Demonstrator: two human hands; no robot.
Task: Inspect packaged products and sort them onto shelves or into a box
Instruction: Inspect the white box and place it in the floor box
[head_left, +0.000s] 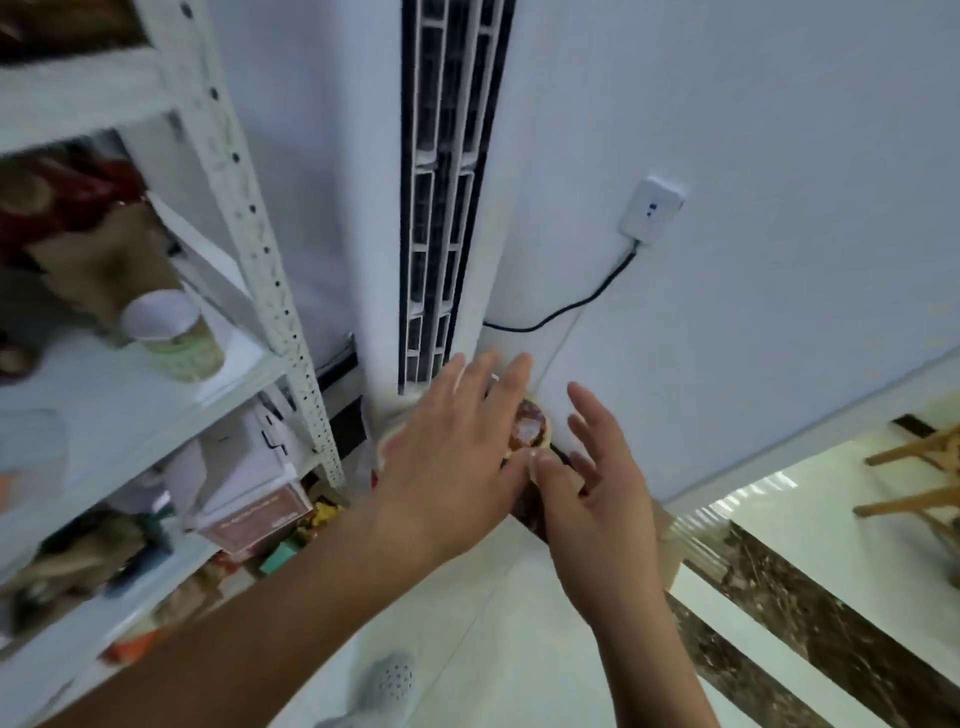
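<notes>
Round packaged product (531, 429) is seen at 3 o'clock of the splayed left hand (457, 447), grip hidden; its 6 o'clock edge is touched by the thumb of the loosely spread right hand (597, 491).

Indoor room, likely a home storage corner. White perforated-steel shelving rack (244, 208) on the left, crowded with mixed packets (67, 208), boxes (254, 499) and a paper cup (174, 338). Floor-standing air conditioner (447, 182) in the wall corner. Wall socket (652, 210) with a black cord (571, 306). Glossy tiled floor (519, 623) with a dark marble border (779, 597).

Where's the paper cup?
In the head view, the paper cup sits on the left, on the white shelf, just in front of a brown bag.
</notes>
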